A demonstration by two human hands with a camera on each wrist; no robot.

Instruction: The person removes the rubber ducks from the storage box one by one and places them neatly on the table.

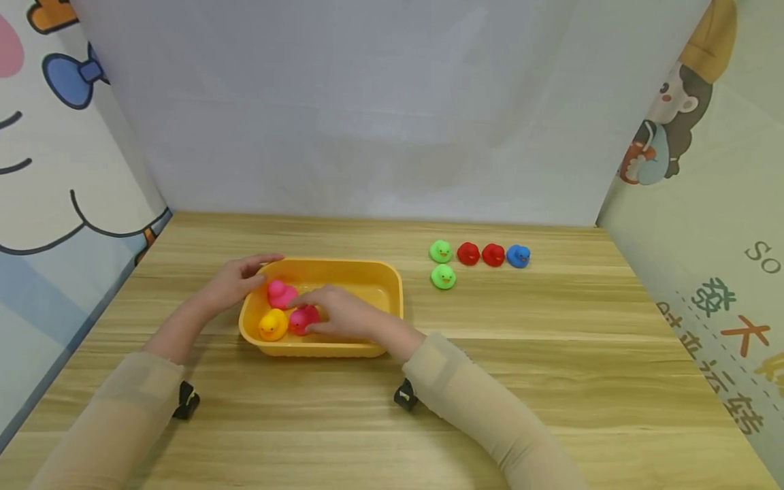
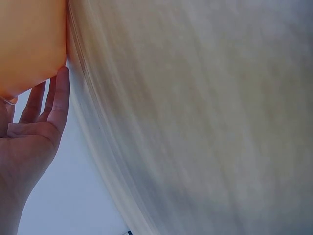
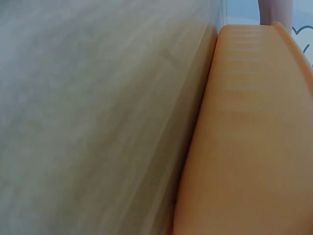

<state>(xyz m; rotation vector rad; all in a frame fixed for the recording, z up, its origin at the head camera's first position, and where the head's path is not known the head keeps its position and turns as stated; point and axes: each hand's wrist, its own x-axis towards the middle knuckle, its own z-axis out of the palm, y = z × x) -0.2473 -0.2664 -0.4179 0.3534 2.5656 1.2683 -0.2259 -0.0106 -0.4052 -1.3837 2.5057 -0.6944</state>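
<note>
1. Pinching the yellow plastic basin [image 1: 324,350] by its far-left rim: left hand [image 1: 228,284].
2. Right hand [image 1: 344,313] partly covers a magenta toy duck [image 1: 300,320] inside, near left; cannot tell whether it grips.
3. Right-wrist view: basin hides that hand.

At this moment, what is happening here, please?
A person's right hand reaches into an orange-yellow tray, at a pink duck; whether it grips is unclear. The left hand touches the tray's left end. Another pink duck and a yellow duck sit inside. On the table to the right are two green ducks, two red ducks and one blue duck.
</note>
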